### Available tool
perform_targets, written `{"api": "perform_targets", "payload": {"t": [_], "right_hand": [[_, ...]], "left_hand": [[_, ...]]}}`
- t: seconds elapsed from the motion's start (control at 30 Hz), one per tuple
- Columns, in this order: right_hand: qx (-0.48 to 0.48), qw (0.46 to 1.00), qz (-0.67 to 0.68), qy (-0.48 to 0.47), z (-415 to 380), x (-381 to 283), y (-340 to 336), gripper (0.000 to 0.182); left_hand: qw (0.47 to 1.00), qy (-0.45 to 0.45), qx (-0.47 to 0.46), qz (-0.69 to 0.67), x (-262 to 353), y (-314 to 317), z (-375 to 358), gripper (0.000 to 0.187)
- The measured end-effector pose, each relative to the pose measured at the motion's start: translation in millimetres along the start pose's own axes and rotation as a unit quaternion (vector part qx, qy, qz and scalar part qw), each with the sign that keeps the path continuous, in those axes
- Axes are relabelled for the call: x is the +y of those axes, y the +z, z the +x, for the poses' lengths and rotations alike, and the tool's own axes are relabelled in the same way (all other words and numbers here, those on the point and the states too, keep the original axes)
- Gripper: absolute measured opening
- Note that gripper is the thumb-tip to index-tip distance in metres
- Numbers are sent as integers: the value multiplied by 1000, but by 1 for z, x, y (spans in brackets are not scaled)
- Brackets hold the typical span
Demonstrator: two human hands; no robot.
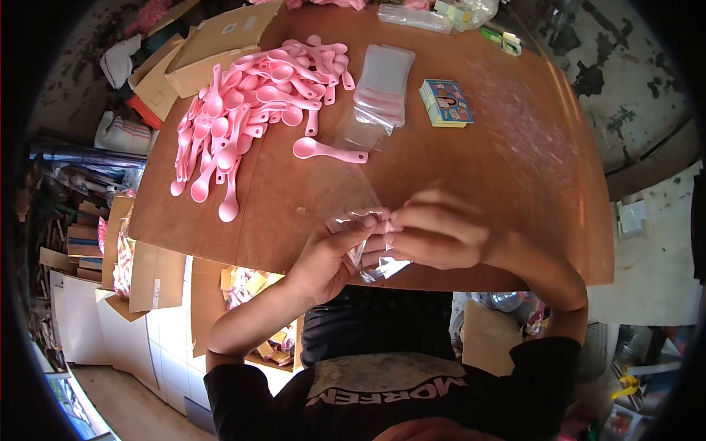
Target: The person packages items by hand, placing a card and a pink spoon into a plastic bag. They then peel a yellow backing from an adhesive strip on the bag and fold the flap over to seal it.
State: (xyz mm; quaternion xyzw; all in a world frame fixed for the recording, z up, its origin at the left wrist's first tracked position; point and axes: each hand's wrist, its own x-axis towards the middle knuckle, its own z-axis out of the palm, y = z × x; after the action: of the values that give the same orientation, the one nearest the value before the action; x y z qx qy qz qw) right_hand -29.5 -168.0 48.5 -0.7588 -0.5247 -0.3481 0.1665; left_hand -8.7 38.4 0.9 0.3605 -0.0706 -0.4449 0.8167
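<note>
A clear plastic bag (384,266) hangs near the table's front edge, shiny and crumpled. My left hand (327,257) grips its left side between thumb and fingers. My right hand (445,231), slightly blurred, pinches the bag's upper edge; the fingertips of both hands nearly meet there. Whether anything lies inside the bag is hard to make out. Beyond my hands a single pink measuring spoon (329,151) lies on the table, apart from a big pile of pink spoons (250,103). A stack of flat clear bags (384,82) and a stack of printed cards (446,103) lie farther back.
The brown table (294,213) bears loose clear film (522,117) on its right side. A cardboard box (220,44) stands behind the spoons. Plastic packs (415,18) and a green tape dispenser (503,41) sit at the far edge. Open cartons (158,275) stand below left.
</note>
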Motion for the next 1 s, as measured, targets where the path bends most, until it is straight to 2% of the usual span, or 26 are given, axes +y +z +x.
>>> {"api": "perform_targets", "payload": {"t": [0.03, 0.07, 0.13, 0.2, 0.23, 0.27, 0.3, 0.33, 0.4, 0.43, 0.53, 0.6, 0.63, 0.7, 0.77, 0.87, 0.9, 0.93, 1.0], "right_hand": [[23, 992, -17, 122, -3, 5, -3, 11], [47, 968, -36, 242, -7, 13, -7, 12], [65, 928, -114, 348, -23, 57, -12, 17], [54, 859, -182, 475, -47, 92, -13, 26], [53, 860, -185, 473, -53, 101, -15, 26], [16, 831, -201, 519, -57, 109, -17, 31], [-21, 798, -216, 563, -61, 113, -17, 36], [-22, 799, -217, 561, -65, 114, -16, 36], [-52, 761, -209, 612, -67, 115, -13, 40], [-53, 762, -209, 611, -67, 115, -13, 40], [-33, 774, -225, 591, -68, 113, -15, 33], [50, 828, -248, 501, -74, 115, -17, 23], [49, 827, -248, 502, -78, 113, -17, 23], [124, 822, -79, 551, -66, 97, -20, 20], [171, 787, 71, 589, -45, 62, -25, 25], [168, 753, 166, 614, -23, 0, -33, 27], [159, 753, 178, 613, -20, -19, -36, 25], [169, 740, 192, 622, -23, -36, -35, 25], [228, 746, 175, 601, -38, -60, -28, 25]], "left_hand": [[998, 38, 47, -24, -4, 4, -1, 28], [998, 38, 45, -25, -3, 5, -4, 28], [985, 124, 81, -90, -1, 5, -11, 29], [955, 265, 89, -94, -1, 6, -16, 31], [927, 356, 99, -68, -3, 7, -16, 31], [889, 443, 108, -41, -5, 9, -16, 31], [868, 477, 133, -43, -6, 12, -16, 31], [867, 479, 132, -44, -7, 12, -15, 31], [889, 426, 157, -56, -8, 10, -14, 34], [898, 410, 149, -54, -7, 8, -12, 32], [908, 383, 163, -56, -9, 6, -3, 24], [906, 388, 154, -68, -13, 3, 2, 22], [903, 396, 146, -81, -13, 2, 5, 20], [904, 384, 164, -93, -14, 3, 8, 18], [902, 376, 183, -108, -16, 2, 10, 17], [908, 377, 152, -96, -13, 10, 10, 30], [917, 353, 155, -97, -11, 9, 10, 37], [918, 351, 156, -98, -13, 11, 10, 37], [900, 355, 223, -119, -19, 17, 14, 41]]}}
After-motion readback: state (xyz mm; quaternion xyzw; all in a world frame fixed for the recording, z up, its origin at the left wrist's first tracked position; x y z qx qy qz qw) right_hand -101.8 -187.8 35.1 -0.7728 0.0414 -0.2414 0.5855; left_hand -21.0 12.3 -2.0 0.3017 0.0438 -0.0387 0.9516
